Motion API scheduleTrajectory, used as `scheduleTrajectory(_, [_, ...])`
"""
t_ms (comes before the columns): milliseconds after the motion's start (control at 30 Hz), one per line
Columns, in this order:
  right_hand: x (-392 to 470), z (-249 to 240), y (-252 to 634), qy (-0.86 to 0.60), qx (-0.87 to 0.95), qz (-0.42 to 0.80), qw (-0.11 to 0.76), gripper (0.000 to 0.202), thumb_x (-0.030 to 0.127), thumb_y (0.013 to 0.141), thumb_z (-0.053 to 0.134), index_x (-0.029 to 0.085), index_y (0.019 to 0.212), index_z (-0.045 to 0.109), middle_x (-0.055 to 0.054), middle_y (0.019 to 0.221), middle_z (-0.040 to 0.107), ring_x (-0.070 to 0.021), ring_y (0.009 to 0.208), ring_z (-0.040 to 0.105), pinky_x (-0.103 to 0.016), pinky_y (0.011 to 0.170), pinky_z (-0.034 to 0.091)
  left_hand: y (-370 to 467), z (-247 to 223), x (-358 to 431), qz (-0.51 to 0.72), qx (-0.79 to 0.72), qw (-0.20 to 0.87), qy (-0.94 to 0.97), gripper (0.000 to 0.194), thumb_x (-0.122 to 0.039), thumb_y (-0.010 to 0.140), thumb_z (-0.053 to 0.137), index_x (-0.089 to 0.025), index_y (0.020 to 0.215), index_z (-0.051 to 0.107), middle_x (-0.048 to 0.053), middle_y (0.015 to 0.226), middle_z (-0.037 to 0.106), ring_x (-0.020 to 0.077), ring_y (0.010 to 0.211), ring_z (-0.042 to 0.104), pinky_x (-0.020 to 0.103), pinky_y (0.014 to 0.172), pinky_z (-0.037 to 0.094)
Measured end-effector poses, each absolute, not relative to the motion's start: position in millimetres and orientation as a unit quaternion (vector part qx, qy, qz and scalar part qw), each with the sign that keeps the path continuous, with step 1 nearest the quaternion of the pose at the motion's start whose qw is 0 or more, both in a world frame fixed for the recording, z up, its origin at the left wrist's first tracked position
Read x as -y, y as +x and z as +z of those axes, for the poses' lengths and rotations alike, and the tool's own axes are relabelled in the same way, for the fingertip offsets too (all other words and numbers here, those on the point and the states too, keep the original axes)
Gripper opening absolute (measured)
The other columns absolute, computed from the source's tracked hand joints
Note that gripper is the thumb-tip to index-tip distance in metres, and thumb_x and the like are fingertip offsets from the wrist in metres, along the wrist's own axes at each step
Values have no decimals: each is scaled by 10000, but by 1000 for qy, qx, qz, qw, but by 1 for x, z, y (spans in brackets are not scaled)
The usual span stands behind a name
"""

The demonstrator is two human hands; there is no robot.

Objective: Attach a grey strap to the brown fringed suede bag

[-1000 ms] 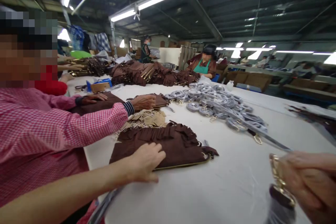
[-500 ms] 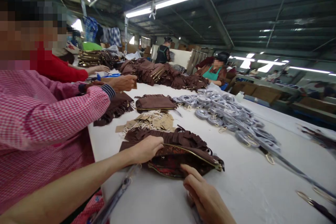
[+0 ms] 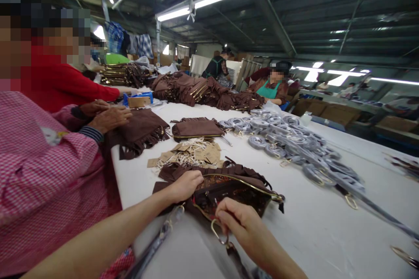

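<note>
A dark brown fringed zip bag lies before me, its gold zipper undone and a patterned lining showing in the mouth. My left hand is closed on the far rim, fingers folded over the edge. At the near rim, my right hand is pinched closed and draws that edge toward me; its fingertips are partly hidden. Just beneath those fingers is the gold clip of a dark strap; whether they touch it I cannot tell. Another plastic-wrapped strap lies below my left forearm.
Tan tags with white strings lie beyond the bag, near another fringed bag. Wrapped coiled straps spread over the white table. At left, a co-worker in a checked sleeve handles a brown bag. More bags are heaped behind.
My right hand has gone from loosely extended fingers at the bag's mouth to a pinch at its near rim. The mouth gapes wider. The co-worker's hands have lowered onto a bag.
</note>
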State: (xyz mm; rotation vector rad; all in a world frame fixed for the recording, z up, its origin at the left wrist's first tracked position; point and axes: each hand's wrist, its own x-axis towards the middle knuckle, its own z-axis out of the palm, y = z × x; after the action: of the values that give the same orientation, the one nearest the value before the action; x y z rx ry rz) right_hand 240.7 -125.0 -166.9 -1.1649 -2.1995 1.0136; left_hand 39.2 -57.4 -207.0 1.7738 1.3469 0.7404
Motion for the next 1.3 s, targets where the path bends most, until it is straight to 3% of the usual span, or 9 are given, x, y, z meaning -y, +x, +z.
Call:
scheduleTrajectory(167, [108,-198,221,-427,818,280,264,236,237,883,441,192,672,538,-11,714,561,-158,696,515,-263,647,333,40,-213,51,299,-543,412,668,180,-333,763,391,-214,630,412,-38,647,422,148,634,401,261,600,341])
scheduleTrajectory(533, [102,-214,215,-465,644,526,304,319,436,778,569,147,673,652,22,578,497,-104,544,390,-235,510,277,43,-215,55,346,-539,388,664,143,-234,790,442,-199,652,450,-28,659,463,157,677,447,269,652,378])
scheduleTrajectory(600, [102,-216,214,-475,609,555,308,335,467,737,614,141,678,662,42,523,454,-83,488,337,-227,465,231,44,-211,61,366,-527,381,666,62,-162,770,450,-188,762,505,-9,757,531,163,750,499,268,706,410])
scheduleTrajectory(667, [102,-216,214,-488,557,597,308,384,529,683,663,145,687,656,79,449,364,-63,419,247,-228,415,147,42,-203,70,404,-478,363,690,172,-89,757,438,-187,856,540,36,997,581,171,928,538,273,819,428])
scheduleTrajectory(767, [102,-213,216,-478,484,660,318,493,623,588,728,149,689,639,122,390,260,-43,368,141,-236,389,53,37,-190,87,402,-350,337,776,238,-23,766,423,-186,794,595,50,1258,522,175,1126,511,291,977,380])
scheduleTrajectory(833, [102,-211,216,-466,459,677,337,541,650,529,765,145,674,634,126,384,264,-35,363,135,-235,386,43,34,-185,97,351,-318,328,817,247,-3,754,460,-190,808,612,44,1210,554,168,1089,537,286,975,382])
scheduleTrajectory(967, [100,-212,216,-459,449,678,357,573,666,485,790,149,665,621,112,412,327,-31,372,179,-228,390,67,35,-190,107,294,-399,284,820,295,-12,684,576,-183,925,570,34,994,582,169,918,549,260,810,426])
scheduleTrajectory(1133, [97,-220,217,-450,478,661,362,498,635,618,739,162,713,614,121,423,287,-39,380,177,-228,402,75,45,-208,99,311,-433,245,810,194,-1,685,546,-162,789,577,23,849,578,158,821,539,247,734,401])
scheduleTrajectory(1300, [101,-212,223,-471,562,588,342,349,513,740,615,167,695,593,67,487,455,-53,405,243,-228,413,131,45,-205,89,342,-500,313,731,149,-70,693,565,-162,776,647,-9,759,610,132,705,530,229,656,376])
